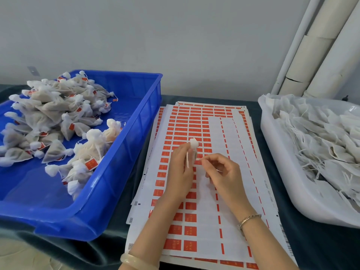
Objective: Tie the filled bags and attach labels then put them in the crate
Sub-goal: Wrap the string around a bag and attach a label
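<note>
While most of the view is taken up by the counter (321,250), draped in dark teal cloth, the rest is laid out across it pretty neatly. On the left side a big blue crate (124,152) is parked, and a heap of tied bags (48,114) with little red labels is piled in its far and middle part. On the right a white tub (276,152) is stuffed with flat bags (321,133), loose strings trailing everywhere. Between the two, a stack of label sheets (194,123) is spread out – rows of red stickers, with a good chunk on the right side already peeled off.

Over those sheets one small bag (193,143) is held up by the left hand (180,170), fingers wrapped round it so only the white gathered top is seen poking out. Just beside it, a thin white string (188,160) from the bag is pinched by the right hand (226,172) – fingers curled in. A pale bangle (134,260) is worn on the left wrist, a thin bracelet (248,220) on the right.
</note>
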Tool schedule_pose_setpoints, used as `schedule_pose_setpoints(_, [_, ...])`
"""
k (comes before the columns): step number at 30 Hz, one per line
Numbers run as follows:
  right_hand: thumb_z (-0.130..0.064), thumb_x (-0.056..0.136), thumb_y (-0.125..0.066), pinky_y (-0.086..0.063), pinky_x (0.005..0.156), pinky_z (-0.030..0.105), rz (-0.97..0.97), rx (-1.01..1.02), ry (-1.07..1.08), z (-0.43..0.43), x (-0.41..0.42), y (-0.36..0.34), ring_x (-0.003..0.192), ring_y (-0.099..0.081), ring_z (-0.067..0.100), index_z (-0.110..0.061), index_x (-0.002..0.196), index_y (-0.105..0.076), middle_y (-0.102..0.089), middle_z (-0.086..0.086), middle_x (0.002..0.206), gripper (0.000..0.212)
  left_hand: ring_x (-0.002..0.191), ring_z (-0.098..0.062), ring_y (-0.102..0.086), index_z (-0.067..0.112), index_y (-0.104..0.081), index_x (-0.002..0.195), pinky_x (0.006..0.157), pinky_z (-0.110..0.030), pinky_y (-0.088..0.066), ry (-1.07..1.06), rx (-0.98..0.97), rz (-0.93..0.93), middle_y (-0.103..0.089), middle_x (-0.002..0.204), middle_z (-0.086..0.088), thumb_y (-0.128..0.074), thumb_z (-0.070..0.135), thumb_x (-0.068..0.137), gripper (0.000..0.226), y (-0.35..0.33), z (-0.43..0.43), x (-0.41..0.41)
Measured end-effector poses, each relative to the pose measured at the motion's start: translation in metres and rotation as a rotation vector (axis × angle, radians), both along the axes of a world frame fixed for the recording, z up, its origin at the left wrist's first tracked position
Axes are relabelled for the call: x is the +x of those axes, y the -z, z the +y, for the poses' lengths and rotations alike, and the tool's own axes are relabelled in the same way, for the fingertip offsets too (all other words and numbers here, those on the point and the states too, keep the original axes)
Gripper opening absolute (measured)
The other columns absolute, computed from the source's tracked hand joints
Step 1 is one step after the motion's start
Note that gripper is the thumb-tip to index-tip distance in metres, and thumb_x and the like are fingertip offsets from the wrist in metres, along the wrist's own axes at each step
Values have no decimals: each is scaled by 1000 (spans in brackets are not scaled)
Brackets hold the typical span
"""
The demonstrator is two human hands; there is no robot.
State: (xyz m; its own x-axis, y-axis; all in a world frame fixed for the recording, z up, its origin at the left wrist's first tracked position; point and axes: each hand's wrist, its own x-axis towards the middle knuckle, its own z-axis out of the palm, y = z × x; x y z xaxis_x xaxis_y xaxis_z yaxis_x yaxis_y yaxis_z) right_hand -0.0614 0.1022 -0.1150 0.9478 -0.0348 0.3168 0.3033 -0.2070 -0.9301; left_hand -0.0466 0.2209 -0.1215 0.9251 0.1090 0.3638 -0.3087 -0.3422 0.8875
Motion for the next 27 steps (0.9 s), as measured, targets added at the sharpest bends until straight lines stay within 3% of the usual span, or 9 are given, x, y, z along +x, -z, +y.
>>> schedule_pose_setpoints(2, [-25,89,-64,-53,69,19,37,12,64,-1,2,1,78,-63,11,-32,89,-64,-67,-16,84,7,103,18,-50,48,-50,108,82,0,-41,-7,-89,53,-55,106,34,-35,49,92,22,-6,0,-2])
schedule_pose_setpoints(6, [-28,92,-60,-56,77,27,107,15,61,0,3,1,87,-63,13,-40,98,-59,-65,-16,99,14,95,27,-47,48,-50,99,71,6,-37,39,-167,105,-50,91,53,-37,43,97,14,-10,-1,-4])
schedule_pose_setpoints(10, [-29,92,-59,-56,79,27,144,4,15,3,4,2,91,-64,13,-47,100,-56,-65,-16,101,20,95,10,-58,38,-58,97,74,-2,-43,150,-173,75,-61,92,35,-40,38,100,18,-7,-2,-3])
schedule_pose_setpoints(13, [-26,92,-60,-57,75,26,160,28,28,0,6,3,87,-66,15,-39,105,-60,-67,-10,100,18,95,0,-61,30,-60,99,78,-9,-47,214,-163,72,-64,93,22,-40,41,97,23,-4,-2,-1])
schedule_pose_setpoints(20, [-20,90,-64,-57,64,23,245,223,63,-4,6,-1,77,-68,10,-26,109,-65,-70,-5,95,21,95,-6,-61,24,-65,106,81,-15,-48,323,-188,113,-66,96,13,-44,37,96,27,-1,1,1])
schedule_pose_setpoints(27, [-24,84,-70,-54,62,16,255,248,160,-6,5,-4,78,-67,5,-28,99,-67,-70,-11,89,16,98,4,-58,35,-62,104,78,-6,-45,276,-209,172,-64,97,24,-47,44,89,23,-4,2,-1])
